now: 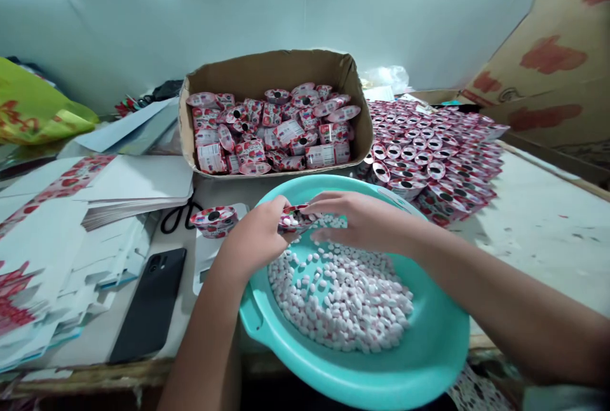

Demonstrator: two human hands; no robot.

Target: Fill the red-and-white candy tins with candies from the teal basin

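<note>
My left hand (260, 233) is closed round a small red-and-white printed carton (294, 222), whose open top shows pale candies inside. Over the far side of a turquoise basin (441, 335), my right hand (355, 219) reaches in with its fingers stretched out and thumb apart. Its fingertips are at the carton's right edge; whether anything lies under them is hidden. Loose white-pink candies (362, 300) are heaped in the basin below both hands. Just left of my left hand stands another printed carton (214, 222) with a dark hole in its top.
Behind the basin, a cardboard box (276, 65) holds many printed cartons. More cartons (424, 144) stand packed together at the right. On the left are a black phone (150, 306), black-handled scissors (177, 217) and stacked white card sheets (138, 179). Large cardboard (538, 100) rises at far right.
</note>
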